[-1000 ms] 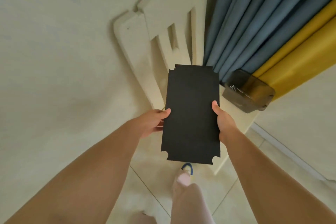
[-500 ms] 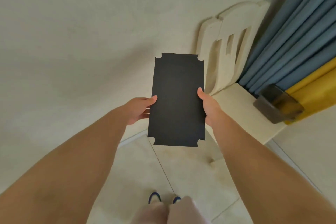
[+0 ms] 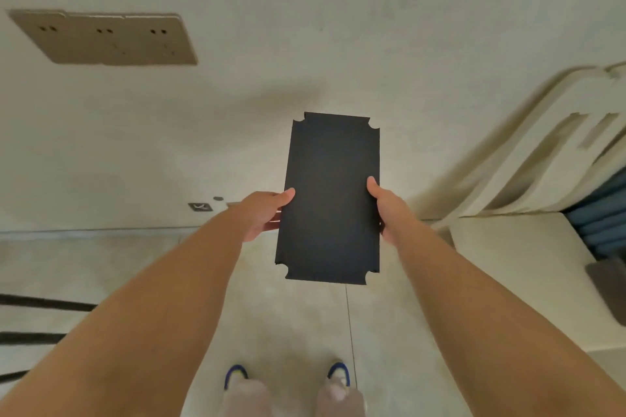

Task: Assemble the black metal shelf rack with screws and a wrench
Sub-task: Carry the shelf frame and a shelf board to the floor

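At ten o'clock, a beige wall plate (image 3: 105,39) with a row of socket holes is seen set in the pale wall (image 3: 305,10). Lower, at about eight o'clock, dark strips (image 3: 40,303) are seen lying on the tiled floor (image 3: 298,325) at the left edge; what they are cannot be told. Near the skirting, toward nine o'clock of the centre, a small dark square (image 3: 200,206) and a small round dot beside it are seen on the wall.

The left hand (image 3: 262,213) is stretched forward, and the left long edge of a black shelf panel (image 3: 330,200) is gripped by it, thumb on the front face and fingers curled behind. The panel is held in the air at the centre of the view, upright with its long side running from twelve to six o'clock, above the floor and in front of the wall. A rounded notch is cut into each of its four corners. The right long edge is gripped in the same manner by the right hand (image 3: 386,210); the two hands are kept apart by the panel's width.

At six o'clock, two blue-tipped shoes (image 3: 237,374) are seen on the tiles. At three o'clock, a cream chair (image 3: 528,247) is seen blurred against the wall, with blue curtain folds (image 3: 606,213) behind it.
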